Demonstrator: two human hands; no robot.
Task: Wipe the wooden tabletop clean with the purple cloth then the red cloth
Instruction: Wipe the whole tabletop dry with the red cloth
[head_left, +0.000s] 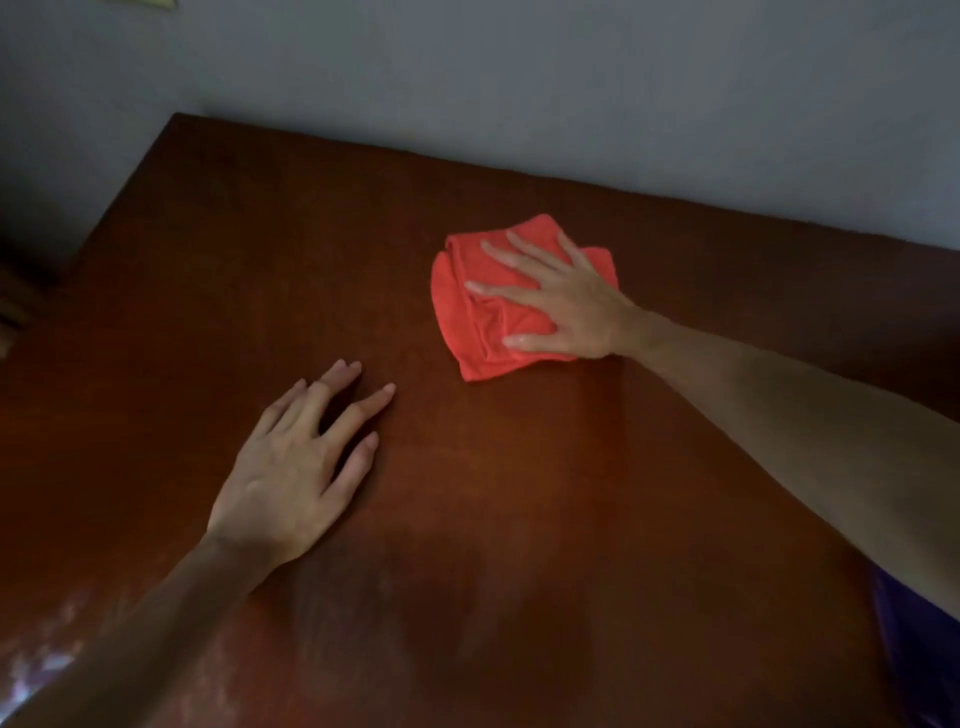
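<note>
A folded red cloth (470, 322) lies on the dark wooden tabletop (519, 493), right of centre toward the back. My right hand (563, 301) presses flat on top of it, fingers spread and pointing left. My left hand (301, 462) rests palm down on the bare wood at the near left, fingers apart, holding nothing. The purple cloth (914, 654) shows as a dark purple patch at the lower right edge, partly hidden under my right forearm.
A grey wall (519, 78) runs along the table's back edge. The table's left edge (114, 208) drops off into a dark area. A glossy reflection sits at the near left corner (47, 660).
</note>
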